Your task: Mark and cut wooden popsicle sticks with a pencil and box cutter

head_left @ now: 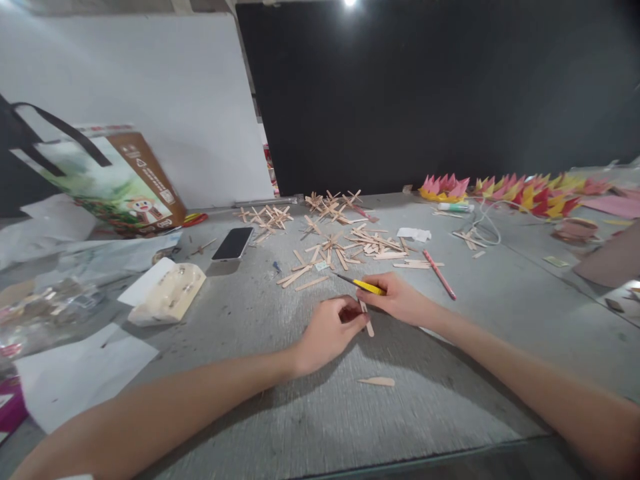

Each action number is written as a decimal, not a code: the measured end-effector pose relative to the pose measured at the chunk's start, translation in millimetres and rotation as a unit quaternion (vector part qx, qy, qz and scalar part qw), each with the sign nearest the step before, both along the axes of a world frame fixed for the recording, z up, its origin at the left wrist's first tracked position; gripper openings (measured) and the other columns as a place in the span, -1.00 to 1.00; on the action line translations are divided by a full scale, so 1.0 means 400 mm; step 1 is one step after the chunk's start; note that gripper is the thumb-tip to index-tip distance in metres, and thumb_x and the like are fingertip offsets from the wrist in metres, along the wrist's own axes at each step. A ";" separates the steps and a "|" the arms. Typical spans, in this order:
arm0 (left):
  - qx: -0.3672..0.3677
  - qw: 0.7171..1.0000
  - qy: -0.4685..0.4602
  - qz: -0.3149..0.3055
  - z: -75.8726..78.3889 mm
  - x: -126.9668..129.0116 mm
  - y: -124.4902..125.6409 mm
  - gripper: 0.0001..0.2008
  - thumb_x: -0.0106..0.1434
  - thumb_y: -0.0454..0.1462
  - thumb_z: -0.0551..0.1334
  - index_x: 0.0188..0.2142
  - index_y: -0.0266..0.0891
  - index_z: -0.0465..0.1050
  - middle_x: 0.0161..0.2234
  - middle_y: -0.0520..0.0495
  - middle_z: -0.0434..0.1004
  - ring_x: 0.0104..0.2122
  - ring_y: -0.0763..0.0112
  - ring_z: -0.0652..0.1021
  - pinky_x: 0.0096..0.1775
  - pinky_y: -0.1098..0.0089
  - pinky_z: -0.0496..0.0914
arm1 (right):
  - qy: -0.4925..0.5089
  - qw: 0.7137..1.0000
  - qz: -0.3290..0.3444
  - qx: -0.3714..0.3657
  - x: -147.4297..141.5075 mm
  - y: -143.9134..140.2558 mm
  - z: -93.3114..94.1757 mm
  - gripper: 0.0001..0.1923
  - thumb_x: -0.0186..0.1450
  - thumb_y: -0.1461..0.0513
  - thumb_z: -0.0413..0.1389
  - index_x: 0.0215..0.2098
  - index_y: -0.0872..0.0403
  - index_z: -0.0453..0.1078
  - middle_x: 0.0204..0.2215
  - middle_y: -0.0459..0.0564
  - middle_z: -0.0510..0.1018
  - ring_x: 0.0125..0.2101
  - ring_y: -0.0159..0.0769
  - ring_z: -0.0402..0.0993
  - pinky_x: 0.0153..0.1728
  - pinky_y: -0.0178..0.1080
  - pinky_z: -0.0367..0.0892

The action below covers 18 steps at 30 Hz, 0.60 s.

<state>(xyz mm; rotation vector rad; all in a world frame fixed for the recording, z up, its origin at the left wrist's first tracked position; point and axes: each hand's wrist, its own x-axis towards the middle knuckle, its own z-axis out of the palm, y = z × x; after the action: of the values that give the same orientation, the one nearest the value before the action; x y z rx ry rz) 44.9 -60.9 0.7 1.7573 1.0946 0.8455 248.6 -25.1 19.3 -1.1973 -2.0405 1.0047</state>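
Note:
My left hand [330,333] is closed, thumb and fingertips pinching a wooden craft stick [371,329] that slants just above or on the grey table. Close beside it on the right, my right hand [403,298] is wrapped round a yellow-handled tool [370,287] whose thin dark pointed end aims left; its exact kind is unclear. The right fingertips come near the upper end of the stick. Nearer to me lies a loose wooden piece [377,381] tapering to a point. Beyond my hands, a loose pile of craft sticks [375,241] spreads over the table.
Star-shaped stick assemblies [330,207] stand at the back. A phone [233,244], a cream block-like packet [170,293] and a shopping bag [125,180] are at left. To the right lie a red patterned pencil [440,275], a white cable [487,227] and pink-yellow paper crowns [444,189].

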 end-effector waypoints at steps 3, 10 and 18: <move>-0.010 1.000 -0.025 -0.004 0.000 0.001 0.002 -0.85 0.37 -0.21 0.29 -0.33 -0.19 0.53 -0.35 -0.03 0.66 -0.32 0.28 0.62 -0.22 0.33 0.42 | 0.008 1.000 -0.013 0.006 -0.002 -0.002 0.001 -0.59 0.45 -0.04 0.12 -0.44 0.02 0.30 -0.51 -0.21 0.17 -0.44 -0.34 0.09 -0.41 -0.24 -0.02; -0.040 0.997 -0.062 -0.009 -0.002 0.000 0.001 -0.94 0.30 -0.29 0.32 -0.29 -0.18 0.45 -0.37 -0.03 0.68 -0.32 0.29 0.66 -0.23 0.35 0.46 | -0.017 0.999 -0.023 0.030 0.005 0.001 -0.010 -0.57 0.48 -0.05 0.11 -0.44 0.02 0.28 -0.51 -0.22 0.21 -0.44 -0.34 0.11 -0.39 -0.23 0.01; 0.026 0.998 0.060 0.027 -0.015 0.000 -0.003 -0.56 0.23 -0.34 0.36 0.10 -0.17 0.42 -0.23 -0.09 0.68 -0.15 0.14 0.66 -0.08 0.20 0.49 | -0.012 0.994 -0.095 0.060 0.017 -0.006 0.018 -0.67 0.48 -0.09 0.13 -0.02 -0.05 0.33 -0.53 -0.27 0.37 -0.51 -0.31 0.21 -0.42 -0.25 0.09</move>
<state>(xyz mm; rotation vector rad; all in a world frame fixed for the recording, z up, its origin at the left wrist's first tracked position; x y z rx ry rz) 45.0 -62.3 -5.2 1.8479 1.2135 0.8164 255.4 -27.6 26.4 -1.3169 -1.9321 0.7707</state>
